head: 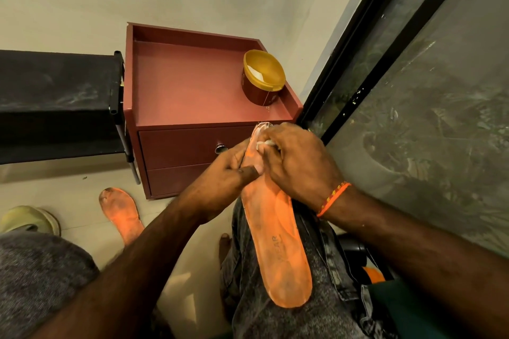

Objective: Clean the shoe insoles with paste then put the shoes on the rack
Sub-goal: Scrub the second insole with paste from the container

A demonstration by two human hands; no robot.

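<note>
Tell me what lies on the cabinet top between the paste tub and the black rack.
Nothing: in the head view, the red cabinet top is bare from the yellow paste tub at its right side across to the black rack on its left.

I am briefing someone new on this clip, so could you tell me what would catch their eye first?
First, the bright orange insole lying along the person's right thigh, its toe end gripped by the left hand while the right hand presses a white wad against it. Next, the open yellow paste tub on the red cabinet, and a second, dirty insole on the floor at left.
</note>
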